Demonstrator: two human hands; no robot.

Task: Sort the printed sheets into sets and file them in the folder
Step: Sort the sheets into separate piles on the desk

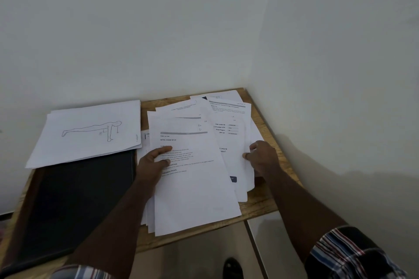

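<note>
Right now your left hand [152, 162] grips the left edge of the fanned stack of printed sheets [195, 179], thumb on top across the text lines, fingers tucked under where you can't see them. Your right hand [263, 157] pinches the right side of the loose spread of sheets [233, 133] lying further back, fingertips curled over the paper edge. The hands are well apart, one at each side of the pile.

Top sheet: printed headings, small text, handwritten marks near its upper right corner. Sheets behind it fan out toward the back corner of the wooden table [260, 206]; one shows a small printed table of labels.

Dark folder [79, 199] lies flat on the left part of the table, closed as far as you can tell. A separate set of sheets [88, 131] rests across its far end, top page carrying a line drawing of a figure in a push-up pose. This set sits just beside the main pile, edges near but overlap unclear.

Plaid sleeves [347, 253] show at both forearms. White walls meet at the corner behind the table.
</note>
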